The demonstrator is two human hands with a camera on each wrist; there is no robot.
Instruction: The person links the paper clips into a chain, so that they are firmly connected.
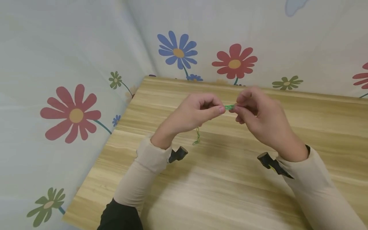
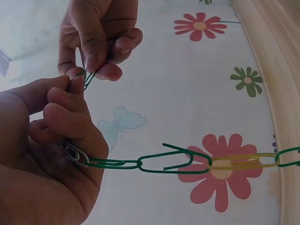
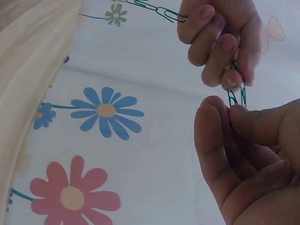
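Between my two hands stretches a green paper clip (image 1: 229, 107), pinched at both ends above the table. My left hand (image 1: 198, 110) holds one end between thumb and forefinger. The other end sits between the thumb and finger of my right hand (image 1: 260, 119). From the left palm hangs a paper clip chain (image 2: 176, 164), with green and yellow links and a silver one at the palm in the left wrist view. Its lower part (image 1: 197, 135) shows below the left hand in the head view. Fingertips hide how the pinched clip's ends lie.
Below the hands is a wood-grain table (image 1: 218, 185), its left edge slanting away and its back edge near a flower-printed cloth (image 1: 115, 38). A black wrist camera (image 1: 178, 154) juts from the left sleeve, another black camera (image 1: 268, 161) from the right.
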